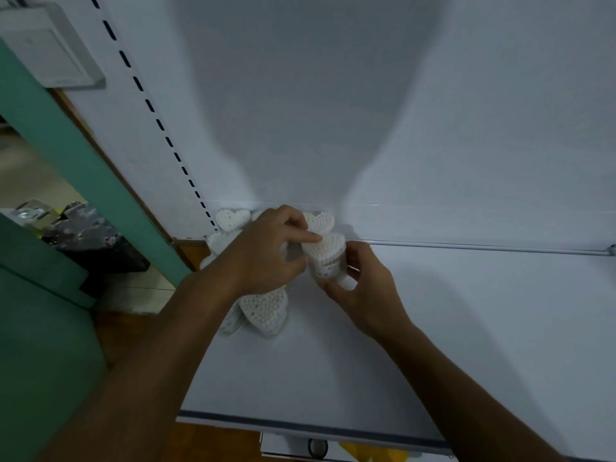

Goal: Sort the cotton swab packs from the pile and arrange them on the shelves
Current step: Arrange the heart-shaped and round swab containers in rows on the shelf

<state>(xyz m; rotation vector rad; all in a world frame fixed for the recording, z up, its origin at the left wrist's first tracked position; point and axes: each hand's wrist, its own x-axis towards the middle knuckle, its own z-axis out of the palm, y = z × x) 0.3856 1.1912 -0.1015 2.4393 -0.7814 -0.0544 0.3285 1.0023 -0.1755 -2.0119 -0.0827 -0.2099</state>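
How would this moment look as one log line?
step: placing | both hands hold heart-shaped swab pack | where: white shelf, beside other packs

Both hands forward, close together, fingers curled.

Left hand (266, 251): forearm enters from lower left, back of hand up, index finger stretched toward the right with its tip just beside the right hand, other fingers bent. Right hand (363, 288): forearm enters from lower right, fingers and thumb curled in a pinch, knuckles toward the camera. Both arms bare.
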